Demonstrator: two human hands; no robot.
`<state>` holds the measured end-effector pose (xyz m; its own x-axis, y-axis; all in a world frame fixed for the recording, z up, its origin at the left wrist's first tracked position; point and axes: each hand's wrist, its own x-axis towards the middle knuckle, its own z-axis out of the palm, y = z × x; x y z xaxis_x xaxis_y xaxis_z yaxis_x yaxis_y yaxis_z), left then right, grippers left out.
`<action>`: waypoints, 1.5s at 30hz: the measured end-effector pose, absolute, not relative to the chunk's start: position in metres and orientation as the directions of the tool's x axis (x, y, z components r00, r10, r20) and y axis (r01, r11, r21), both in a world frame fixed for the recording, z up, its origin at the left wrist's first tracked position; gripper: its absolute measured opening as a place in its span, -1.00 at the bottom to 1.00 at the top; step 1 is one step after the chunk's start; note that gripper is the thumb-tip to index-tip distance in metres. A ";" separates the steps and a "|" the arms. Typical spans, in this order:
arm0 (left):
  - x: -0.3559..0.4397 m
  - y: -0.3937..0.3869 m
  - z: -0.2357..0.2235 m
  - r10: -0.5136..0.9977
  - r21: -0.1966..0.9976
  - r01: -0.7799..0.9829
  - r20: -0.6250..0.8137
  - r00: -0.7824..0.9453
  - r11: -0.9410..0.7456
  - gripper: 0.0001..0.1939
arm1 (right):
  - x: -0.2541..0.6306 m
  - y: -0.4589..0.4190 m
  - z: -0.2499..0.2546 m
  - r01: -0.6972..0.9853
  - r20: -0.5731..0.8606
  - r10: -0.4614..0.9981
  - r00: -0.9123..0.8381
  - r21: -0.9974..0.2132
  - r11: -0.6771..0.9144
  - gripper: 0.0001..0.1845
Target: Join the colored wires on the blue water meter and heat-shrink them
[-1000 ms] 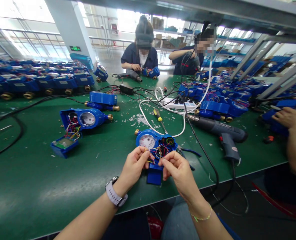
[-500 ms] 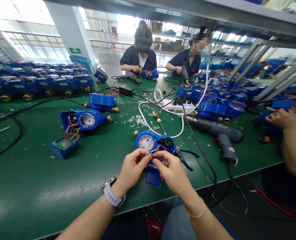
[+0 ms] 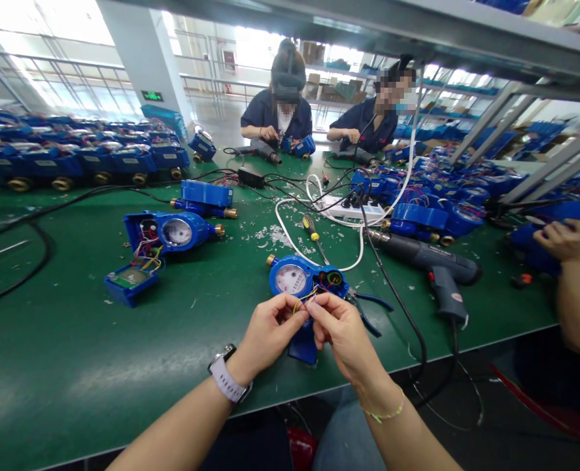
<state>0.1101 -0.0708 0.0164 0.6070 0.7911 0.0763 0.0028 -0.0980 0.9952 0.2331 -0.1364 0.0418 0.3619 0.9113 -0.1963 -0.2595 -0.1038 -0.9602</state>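
A blue water meter (image 3: 290, 278) with a round white dial lies in front of me, its wiring compartment uncovered. Thin coloured wires (image 3: 311, 294) come out of it toward my fingers. My left hand (image 3: 272, 330) pinches wires between thumb and forefinger. Close beside it, my right hand (image 3: 339, 327) also pinches a wire, the fingertips of both hands nearly meeting. Partly hidden below them is a blue cover (image 3: 303, 347). Dark-handled pliers (image 3: 368, 313) lie against the meter's right side, and a yellow-black screwdriver (image 3: 311, 227) rests behind it.
A heat gun (image 3: 429, 258) lies to the right, its cord running off the table edge. Another opened meter (image 3: 184, 230) sits at left. A white power strip (image 3: 351, 208) and cables cross the middle. Meters (image 3: 74, 160) are stacked at back left. Co-workers sit opposite and at right.
The view has shifted slightly, moving the scene a little to the right. My right hand has turned a bit and its fingers are more curled; both hands still pinch wires.
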 end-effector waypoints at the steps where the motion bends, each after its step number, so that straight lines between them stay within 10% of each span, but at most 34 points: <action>1: 0.110 -0.070 0.016 0.792 0.995 -0.003 0.080 0.605 -0.099 -0.74 | 0.233 -0.137 0.042 -0.267 -0.196 0.912 0.360 -0.958 -0.101 -0.64; 25: 0.110 -0.072 0.019 0.758 0.980 0.023 0.137 0.638 -0.197 -0.76 | 0.245 -0.145 0.036 -0.220 -0.181 0.936 0.304 -0.969 -0.116 -0.62; 45: 0.114 -0.057 0.025 0.607 0.961 -0.027 -0.152 0.780 0.275 -0.59 | 0.247 -0.142 0.034 -0.196 -0.153 0.902 0.404 -0.977 -0.078 -0.64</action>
